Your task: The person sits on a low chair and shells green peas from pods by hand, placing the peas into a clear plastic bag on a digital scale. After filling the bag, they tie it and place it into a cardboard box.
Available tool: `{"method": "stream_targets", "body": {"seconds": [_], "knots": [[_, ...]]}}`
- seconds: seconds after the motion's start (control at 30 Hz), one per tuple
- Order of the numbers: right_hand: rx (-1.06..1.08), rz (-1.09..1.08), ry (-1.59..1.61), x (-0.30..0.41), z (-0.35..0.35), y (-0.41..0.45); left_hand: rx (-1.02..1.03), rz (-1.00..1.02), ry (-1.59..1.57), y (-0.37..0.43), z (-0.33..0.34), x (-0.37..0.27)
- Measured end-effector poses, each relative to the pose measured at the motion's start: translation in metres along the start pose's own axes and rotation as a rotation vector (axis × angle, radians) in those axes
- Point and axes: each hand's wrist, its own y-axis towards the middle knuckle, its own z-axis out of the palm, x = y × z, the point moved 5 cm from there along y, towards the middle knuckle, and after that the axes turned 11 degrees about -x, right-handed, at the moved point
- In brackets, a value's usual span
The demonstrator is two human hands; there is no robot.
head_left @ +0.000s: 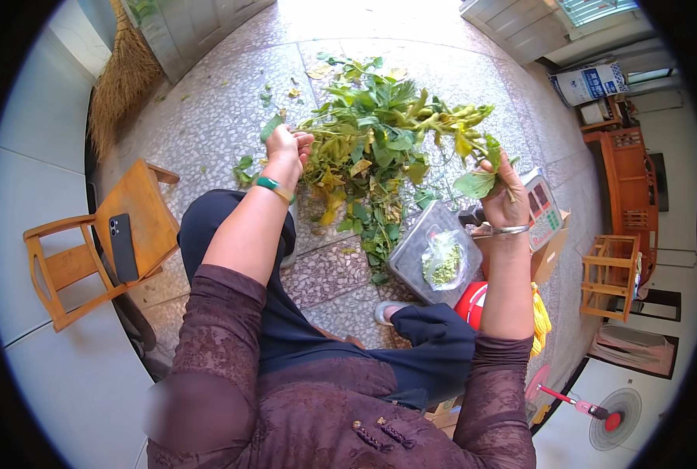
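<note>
My right hand (506,196) grips the cut end of a soybean stem (477,145). Its leaves and plump green pods (436,120) stretch leftward over a leafy heap of soybean plants (377,140) on the floor. Beside the heap's left edge is my left hand (288,148), palm turned inward and fingers loosely bent. A green leaf (271,127) shows against that hand's outer side; whether it is pinched there or loose is unclear. Below my right hand, a clear plastic bag of shelled green beans (444,261) rests on the metal pan of a digital scale (410,249).
A wooden chair (131,205) bearing a smartphone (123,246) stands at left, near a straw broom (122,88). At right are a cardboard box (550,258), a red object (471,302) and a fan (612,420). Loose leaves dot the terrazzo floor (254,76).
</note>
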Motion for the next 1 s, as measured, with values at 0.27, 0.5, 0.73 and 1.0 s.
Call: {"method": "stream_targets", "body": {"seconds": [0.27, 0.5, 0.73, 1.0], "knots": [[0.015, -0.099, -0.107, 0.041, -0.001, -0.008, 0.034, -0.008, 0.126, 0.016, -0.004, 0.022], [0.18, -0.217, -0.072, 0.104, 0.009, -0.036, -0.008, -0.006, 0.178, 0.037, -0.014, 0.032], [-0.068, -0.398, -0.227, 0.062, 0.015, -0.044, 0.301, -0.366, 0.448, -0.022, 0.01, 0.077], [-0.129, -0.261, -0.367, -0.03, -0.008, -0.048, 0.603, -0.224, 0.539, -0.103, 0.052, 0.071]]}}
